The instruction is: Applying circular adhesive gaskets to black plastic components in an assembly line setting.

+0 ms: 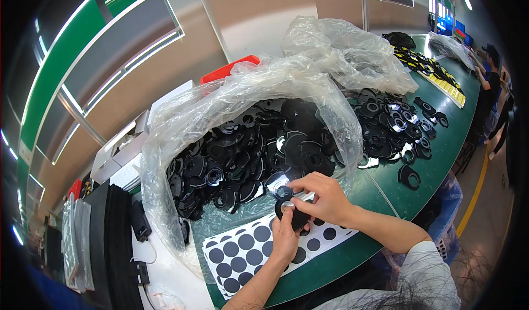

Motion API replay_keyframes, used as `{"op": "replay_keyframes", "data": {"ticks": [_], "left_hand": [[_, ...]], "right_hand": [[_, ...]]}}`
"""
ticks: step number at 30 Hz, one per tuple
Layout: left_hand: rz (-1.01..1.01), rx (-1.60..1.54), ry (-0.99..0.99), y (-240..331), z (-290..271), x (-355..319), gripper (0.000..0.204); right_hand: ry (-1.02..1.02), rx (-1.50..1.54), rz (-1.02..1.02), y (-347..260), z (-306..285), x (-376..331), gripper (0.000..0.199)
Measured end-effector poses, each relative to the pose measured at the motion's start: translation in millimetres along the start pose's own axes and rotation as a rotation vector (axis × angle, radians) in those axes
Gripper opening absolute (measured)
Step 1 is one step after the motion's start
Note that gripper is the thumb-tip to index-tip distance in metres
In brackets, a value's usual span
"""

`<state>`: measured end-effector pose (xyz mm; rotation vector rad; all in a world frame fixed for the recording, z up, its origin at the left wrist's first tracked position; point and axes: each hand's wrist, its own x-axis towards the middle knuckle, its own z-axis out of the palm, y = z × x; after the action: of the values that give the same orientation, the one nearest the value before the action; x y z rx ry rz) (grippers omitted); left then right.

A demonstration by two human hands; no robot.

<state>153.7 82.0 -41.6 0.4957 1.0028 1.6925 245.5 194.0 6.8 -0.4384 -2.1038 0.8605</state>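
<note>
My left hand (pixel 285 238) is closed around a black plastic part (pixel 298 217) with a round opening, held above the sticker sheets. Over that part, my right hand (pixel 324 201) pinches with thumb and forefinger. A small round dark disc (pixel 283 192) shows at its fingertips; whether it is a sticker or a lens I cannot tell. Beneath both hands lie white sheets (pixel 225 243) with rows of black round stickers. Just beyond them, a big clear plastic bag (pixel 165 161) lies open, full of black plastic parts (pixel 242 161) with ring-shaped holes.
More black parts (pixel 386 123) are heaped on the green table (pixel 380 186) to the right, one lying apart near its edge. Farther along are yellow sheets (pixel 443 84) and a person (pixel 487 73). A red bin (pixel 230 69) stands behind the bag; a black adapter (pixel 140 221) is at left.
</note>
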Motion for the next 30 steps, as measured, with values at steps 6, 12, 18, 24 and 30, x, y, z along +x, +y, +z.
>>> {"op": "replay_keyframes", "data": {"ticks": [6, 12, 18, 24, 30], "left_hand": [[0.039, 0.128, 0.030, -2, 1, -1, 0.031], [0.021, 0.128, 0.015, 0, 4, -3, 0.038], [-0.023, 0.006, -0.056, 2, 0, -3, 0.071], [-0.085, -0.009, -0.019, 0, -3, -3, 0.074], [-0.134, -0.112, 0.075, 1, -3, 0, 0.072]], "right_hand": [[-0.016, -0.337, -0.395, 8, 5, -5, 0.017], [0.009, -0.355, -0.451, 4, 1, -4, 0.018], [0.018, -0.330, -0.499, 6, 1, -2, 0.023], [-0.019, -0.380, -0.490, 6, 4, -8, 0.026], [-0.046, -0.375, -0.540, 11, 9, -11, 0.022]]}}
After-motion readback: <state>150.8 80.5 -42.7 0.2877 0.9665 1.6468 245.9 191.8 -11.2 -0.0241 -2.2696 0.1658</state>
